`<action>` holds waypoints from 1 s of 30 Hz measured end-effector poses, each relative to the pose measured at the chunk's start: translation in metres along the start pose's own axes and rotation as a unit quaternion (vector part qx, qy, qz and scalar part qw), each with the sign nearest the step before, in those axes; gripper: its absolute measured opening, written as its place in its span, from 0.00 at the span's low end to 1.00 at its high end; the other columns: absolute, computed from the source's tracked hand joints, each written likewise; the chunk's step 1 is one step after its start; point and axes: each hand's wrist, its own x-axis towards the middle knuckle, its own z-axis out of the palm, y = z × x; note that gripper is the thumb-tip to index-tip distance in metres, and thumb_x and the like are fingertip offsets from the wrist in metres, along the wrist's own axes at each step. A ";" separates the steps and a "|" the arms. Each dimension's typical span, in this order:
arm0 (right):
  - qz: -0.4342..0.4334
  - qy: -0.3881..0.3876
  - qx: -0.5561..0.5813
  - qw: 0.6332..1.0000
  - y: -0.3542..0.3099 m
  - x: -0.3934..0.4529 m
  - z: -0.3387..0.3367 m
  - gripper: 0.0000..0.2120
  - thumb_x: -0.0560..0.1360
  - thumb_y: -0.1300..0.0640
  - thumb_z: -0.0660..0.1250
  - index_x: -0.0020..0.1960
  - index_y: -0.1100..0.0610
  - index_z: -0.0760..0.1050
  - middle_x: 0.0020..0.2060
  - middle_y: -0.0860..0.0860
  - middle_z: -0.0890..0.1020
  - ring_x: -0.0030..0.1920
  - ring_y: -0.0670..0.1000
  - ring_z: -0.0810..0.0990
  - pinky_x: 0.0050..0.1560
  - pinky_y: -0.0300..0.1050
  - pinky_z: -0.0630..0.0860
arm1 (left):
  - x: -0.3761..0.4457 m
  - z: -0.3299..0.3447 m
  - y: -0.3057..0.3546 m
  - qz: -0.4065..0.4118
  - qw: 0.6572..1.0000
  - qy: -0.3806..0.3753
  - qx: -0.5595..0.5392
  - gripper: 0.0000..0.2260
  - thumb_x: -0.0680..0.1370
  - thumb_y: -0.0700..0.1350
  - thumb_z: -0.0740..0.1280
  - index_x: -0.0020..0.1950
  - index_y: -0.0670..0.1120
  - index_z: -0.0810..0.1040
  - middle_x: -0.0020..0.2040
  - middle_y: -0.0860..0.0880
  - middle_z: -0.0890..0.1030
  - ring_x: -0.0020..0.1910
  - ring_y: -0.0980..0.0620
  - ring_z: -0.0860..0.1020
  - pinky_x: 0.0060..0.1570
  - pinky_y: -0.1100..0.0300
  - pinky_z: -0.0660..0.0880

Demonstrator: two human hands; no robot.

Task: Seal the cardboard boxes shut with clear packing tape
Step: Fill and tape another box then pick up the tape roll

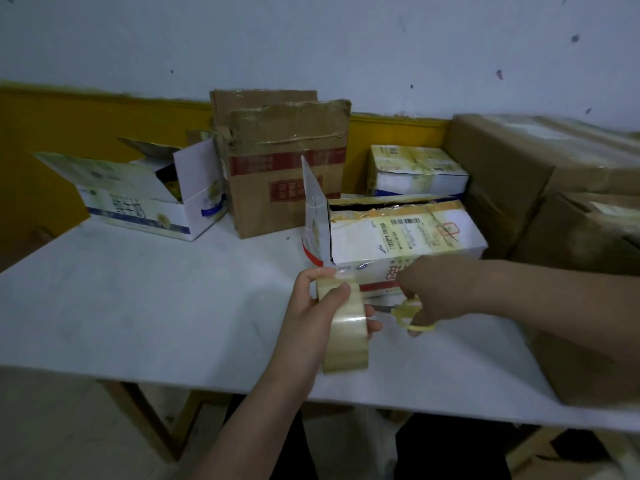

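Nearest, the left hand (311,306) has its fingers (372,325) wrapped round one roll of clear packing tape (344,329), its free end seemingly raised for a cut. Right hand (436,292) fingers grip one pair of yellow-handled scissors (410,315), blade aimed at the roll. Just beyond both hands, on the white bench (156,306), lies a white printed box (405,233), one flap upright. I count about seven boxes.

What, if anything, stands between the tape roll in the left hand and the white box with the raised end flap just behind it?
Nothing visible does. The left hand holds the tape roll right in front of the white box; the right hand, holding yellow-handled scissors, is beside the roll, not between.
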 end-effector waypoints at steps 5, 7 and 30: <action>0.067 0.110 0.078 0.989 -0.021 0.018 0.032 0.08 0.80 0.56 0.65 0.57 0.57 0.77 0.53 0.54 0.81 0.51 0.54 0.81 0.50 0.49 0.80 | 0.000 -0.003 -0.003 0.010 1.000 -0.004 0.010 0.09 0.82 0.40 0.64 0.62 0.48 0.71 0.44 0.33 0.84 0.39 0.36 0.84 0.41 0.48 0.82; 0.075 0.218 0.159 0.960 -0.024 0.021 0.029 0.09 0.82 0.54 0.61 0.51 0.55 0.79 0.46 0.53 0.82 0.46 0.53 0.81 0.47 0.49 0.80 | 0.000 -0.006 -0.002 0.015 0.999 -0.009 0.027 0.09 0.82 0.40 0.64 0.62 0.48 0.71 0.44 0.34 0.84 0.38 0.36 0.84 0.38 0.51 0.81; -0.135 0.373 0.481 0.782 -0.175 0.029 -0.085 0.09 0.79 0.61 0.65 0.40 0.59 0.76 0.32 0.38 0.73 0.33 0.26 0.72 0.31 0.22 0.65 | -0.107 -0.141 0.059 -0.057 0.967 0.126 0.212 0.34 0.82 0.54 0.65 0.82 0.63 0.47 0.36 0.50 0.86 0.37 0.50 0.86 0.41 0.57 0.83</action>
